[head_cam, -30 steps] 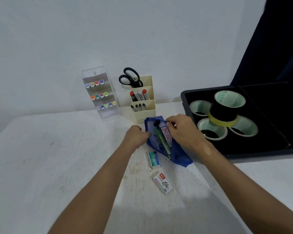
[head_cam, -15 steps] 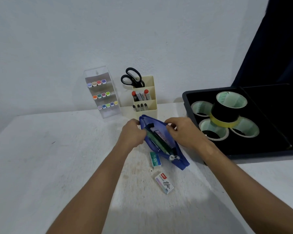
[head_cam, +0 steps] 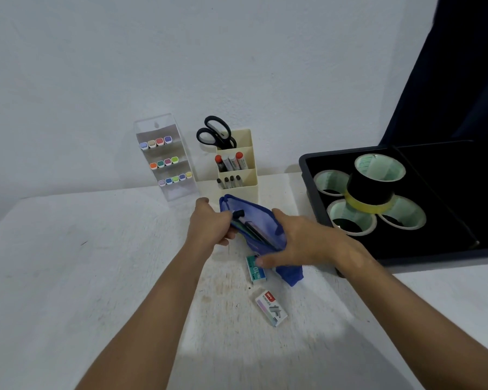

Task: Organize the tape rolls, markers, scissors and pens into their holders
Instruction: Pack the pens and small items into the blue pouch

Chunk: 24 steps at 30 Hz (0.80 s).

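1. Pencil pouch (head_cam: 261, 229) of blue, slightly see-through fabric sits mid-bench, its long axis running from far left to near right, with the open mouth facing up and left.
2. Left hand (head_cam: 209, 225) grips the pouch's left edge with curled fingers; right hand (head_cam: 302, 240) holds its right side, thumb stretched toward the near end. The two hands are apart, one on each side of the pouch.
3. Contents: a dark pen-like item with a black cap (head_cam: 238, 213) points to the far left; the other items inside are hard to make out through the fabric.
4. Green staple box (head_cam: 256, 270) lies just near the pouch, partly covered by the right thumb. White staple box (head_cam: 271, 308) lies nearer, tilted, apart from it.
5. Cream plastic holder (head_cam: 244, 181), stepped in tiers, stands far of the pouch: scissors (head_cam: 216, 133) with black handles upright at the back, markers (head_cam: 231, 161) in the middle tier, pens (head_cam: 228, 181) in the front tier, all tips down.
6. Clear acrylic rack (head_cam: 164, 159) to the left holds three rows of coloured marker caps.
7. Black tray (head_cam: 304, 164) at right, cut off by the frame edge, holds tape rolls (head_cam: 378, 178), one stacked on three lying flat.
8. Bench (head_cam: 68, 263) surface is white and scuffed.
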Each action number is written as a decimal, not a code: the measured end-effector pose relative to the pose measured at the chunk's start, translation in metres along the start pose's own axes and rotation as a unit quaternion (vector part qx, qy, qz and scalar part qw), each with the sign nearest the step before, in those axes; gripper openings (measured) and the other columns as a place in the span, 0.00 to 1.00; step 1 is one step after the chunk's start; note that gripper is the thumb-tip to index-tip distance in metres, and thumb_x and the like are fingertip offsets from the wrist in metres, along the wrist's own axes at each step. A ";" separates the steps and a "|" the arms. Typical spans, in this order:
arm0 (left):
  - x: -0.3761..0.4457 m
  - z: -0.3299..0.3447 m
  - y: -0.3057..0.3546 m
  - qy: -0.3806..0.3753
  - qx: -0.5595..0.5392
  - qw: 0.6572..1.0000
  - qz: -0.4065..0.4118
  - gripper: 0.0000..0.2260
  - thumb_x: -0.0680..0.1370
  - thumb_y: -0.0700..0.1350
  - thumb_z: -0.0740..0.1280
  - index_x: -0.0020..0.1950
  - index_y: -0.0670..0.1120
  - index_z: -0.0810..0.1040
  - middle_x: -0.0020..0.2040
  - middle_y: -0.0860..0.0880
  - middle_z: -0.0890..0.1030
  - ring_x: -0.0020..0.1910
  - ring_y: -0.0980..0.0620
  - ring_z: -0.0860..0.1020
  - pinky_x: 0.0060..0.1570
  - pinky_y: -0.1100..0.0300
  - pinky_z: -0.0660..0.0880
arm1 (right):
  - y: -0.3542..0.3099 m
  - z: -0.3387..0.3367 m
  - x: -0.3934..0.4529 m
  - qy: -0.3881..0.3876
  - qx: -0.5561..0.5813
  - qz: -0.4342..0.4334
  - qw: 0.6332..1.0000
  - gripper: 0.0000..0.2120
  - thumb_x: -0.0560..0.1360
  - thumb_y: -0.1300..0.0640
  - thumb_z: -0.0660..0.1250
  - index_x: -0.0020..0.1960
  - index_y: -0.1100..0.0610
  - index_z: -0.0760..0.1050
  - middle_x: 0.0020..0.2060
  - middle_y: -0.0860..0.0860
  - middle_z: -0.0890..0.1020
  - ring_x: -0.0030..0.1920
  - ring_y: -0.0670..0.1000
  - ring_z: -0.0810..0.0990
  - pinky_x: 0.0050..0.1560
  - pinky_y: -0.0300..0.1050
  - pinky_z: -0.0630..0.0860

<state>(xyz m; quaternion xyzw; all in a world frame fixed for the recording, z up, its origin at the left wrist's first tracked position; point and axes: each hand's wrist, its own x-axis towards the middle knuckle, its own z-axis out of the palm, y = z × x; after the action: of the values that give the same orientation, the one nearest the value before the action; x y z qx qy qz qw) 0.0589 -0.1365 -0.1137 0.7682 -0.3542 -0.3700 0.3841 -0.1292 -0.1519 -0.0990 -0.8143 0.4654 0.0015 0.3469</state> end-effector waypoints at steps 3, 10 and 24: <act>-0.001 -0.004 -0.001 0.006 -0.011 1.000 -0.002 0.31 0.75 0.41 0.66 0.75 0.45 0.55 0.39 0.42 0.81 0.29 0.49 0.79 0.28 0.58 0.77 | 0.006 0.009 -0.007 0.014 -0.031 0.046 0.998 0.39 0.63 0.47 0.78 0.67 0.54 0.62 0.58 0.51 0.76 0.50 0.52 0.78 0.48 0.48 0.81; -0.011 -0.007 0.004 0.049 0.193 0.974 0.108 0.23 0.77 0.45 0.66 0.69 0.44 0.63 0.58 0.43 0.78 0.44 0.48 0.77 0.38 0.59 0.77 | 0.005 0.015 -0.020 0.232 0.122 -0.023 0.965 0.18 0.74 0.60 0.68 0.63 0.56 0.71 0.48 0.51 0.81 0.41 0.46 0.79 0.32 0.30 0.76; -0.053 -0.005 0.045 -0.126 0.151 0.940 0.278 0.07 0.76 0.51 0.69 0.46 0.50 0.84 0.39 0.58 0.81 0.39 0.61 0.77 0.36 0.70 0.69 | 0.001 0.014 -0.018 0.318 0.327 -0.108 0.883 0.07 0.71 0.60 0.73 0.47 0.49 0.82 0.39 0.44 0.84 0.41 0.45 0.83 0.41 0.42 0.83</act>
<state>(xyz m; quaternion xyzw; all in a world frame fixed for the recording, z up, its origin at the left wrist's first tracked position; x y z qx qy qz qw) 0.0260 -0.1113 -0.0570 0.6353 -0.6508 -0.2840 0.3035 -0.1353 -0.1303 -0.1045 -0.6563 0.4340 -0.4471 0.4254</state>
